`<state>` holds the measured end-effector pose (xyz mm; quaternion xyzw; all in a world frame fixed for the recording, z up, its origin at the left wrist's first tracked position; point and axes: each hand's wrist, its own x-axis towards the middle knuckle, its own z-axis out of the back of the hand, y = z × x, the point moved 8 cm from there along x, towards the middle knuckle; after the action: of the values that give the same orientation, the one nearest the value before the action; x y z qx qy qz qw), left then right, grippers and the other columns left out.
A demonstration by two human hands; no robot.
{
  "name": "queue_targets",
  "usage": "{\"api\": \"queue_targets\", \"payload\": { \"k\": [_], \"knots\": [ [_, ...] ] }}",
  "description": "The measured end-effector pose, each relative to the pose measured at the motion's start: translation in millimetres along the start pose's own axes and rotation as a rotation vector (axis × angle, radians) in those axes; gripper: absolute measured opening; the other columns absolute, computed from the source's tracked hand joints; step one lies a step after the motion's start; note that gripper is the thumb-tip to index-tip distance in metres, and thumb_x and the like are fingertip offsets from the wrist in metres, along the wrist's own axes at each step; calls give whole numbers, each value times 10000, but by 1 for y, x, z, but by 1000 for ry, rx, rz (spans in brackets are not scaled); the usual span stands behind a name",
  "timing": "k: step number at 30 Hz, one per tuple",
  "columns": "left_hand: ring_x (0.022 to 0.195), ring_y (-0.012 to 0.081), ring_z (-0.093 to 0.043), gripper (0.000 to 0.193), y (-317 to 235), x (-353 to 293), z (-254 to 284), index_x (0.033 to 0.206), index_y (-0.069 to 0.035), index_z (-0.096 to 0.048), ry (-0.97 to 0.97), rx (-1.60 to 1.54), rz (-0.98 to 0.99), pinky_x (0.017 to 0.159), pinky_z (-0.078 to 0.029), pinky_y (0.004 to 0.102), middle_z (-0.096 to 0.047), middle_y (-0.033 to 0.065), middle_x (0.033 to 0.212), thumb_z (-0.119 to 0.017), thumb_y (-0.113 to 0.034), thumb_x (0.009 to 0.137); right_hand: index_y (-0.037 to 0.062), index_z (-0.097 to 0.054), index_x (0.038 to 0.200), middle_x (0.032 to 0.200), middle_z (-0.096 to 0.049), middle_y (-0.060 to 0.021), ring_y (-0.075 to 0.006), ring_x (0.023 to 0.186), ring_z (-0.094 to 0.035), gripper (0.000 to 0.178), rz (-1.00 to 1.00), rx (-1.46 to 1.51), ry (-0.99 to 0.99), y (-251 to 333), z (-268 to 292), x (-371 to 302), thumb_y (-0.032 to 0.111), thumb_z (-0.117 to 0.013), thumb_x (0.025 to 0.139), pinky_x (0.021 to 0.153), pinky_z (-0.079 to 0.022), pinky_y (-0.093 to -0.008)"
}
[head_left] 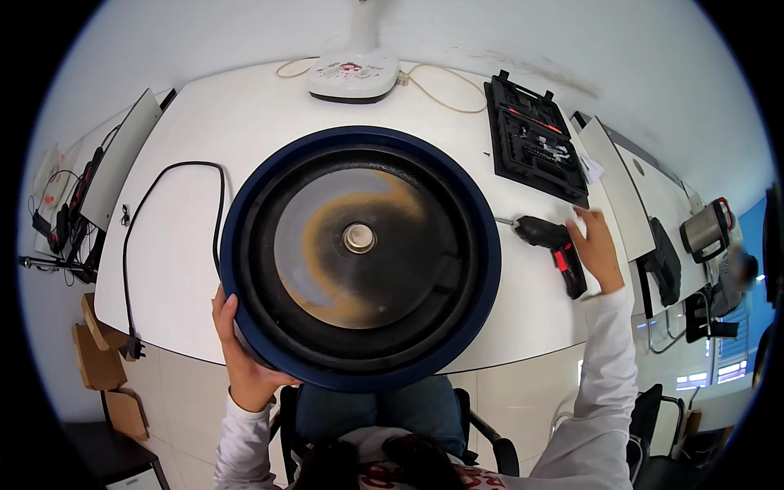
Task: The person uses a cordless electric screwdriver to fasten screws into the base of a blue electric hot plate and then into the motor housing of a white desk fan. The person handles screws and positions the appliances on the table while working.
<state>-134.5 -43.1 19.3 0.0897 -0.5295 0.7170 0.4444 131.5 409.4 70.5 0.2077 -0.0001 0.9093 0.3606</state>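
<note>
Head view: the left hand (249,363) cups the near-left side of the blue-rimmed pan (377,273), fingers gripping its outer wall, probably to steady so wide a thing at the near edge of the white table (184,220). Right of the pan lies 1 cordless screwdriver (545,234), bit pointing left, handle angled near and right, seemingly for easy reach; the right hand (599,251) is just beside it, thumb and forefinger spread, any contact unclear.
</note>
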Motion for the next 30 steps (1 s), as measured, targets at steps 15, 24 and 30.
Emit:
{"api": "queue_targets", "payload": {
  "k": [15, 24, 30],
  "knots": [
    [1260, 438, -377, 1138, -10, -3, 5, 1372, -141, -335, -107, 250, -19, 1065, -188, 566, -374, 248, 1380, -757, -701, 475, 111, -671, 799, 862, -629, -54, -257, 930, -568, 80, 291, -504, 16, 120, -113, 154, 158, -637, 744, 763, -464, -388],
    [1245, 418, -417, 1215, -5, -7, 9, 1382, -283, -333, -37, 309, 93, 1010, -192, 653, -372, 249, 1379, -796, -680, 331, 39, -637, 827, 715, -635, -99, -241, 663, -616, 115, 694, 357, 10, 335, 13, 106, 67, -685, 726, 624, -474, -310],
    [1238, 401, -432, 1169, -8, 1, 10, 1350, -277, -382, -22, 277, 91, 1005, -202, 655, -379, 247, 1374, -792, -676, 331, 63, -644, 765, 715, -633, -53, -242, 745, -578, 49, 1006, 508, 227, 434, -11, 56, 82, -661, 723, 681, -467, -346]
  ]
}}
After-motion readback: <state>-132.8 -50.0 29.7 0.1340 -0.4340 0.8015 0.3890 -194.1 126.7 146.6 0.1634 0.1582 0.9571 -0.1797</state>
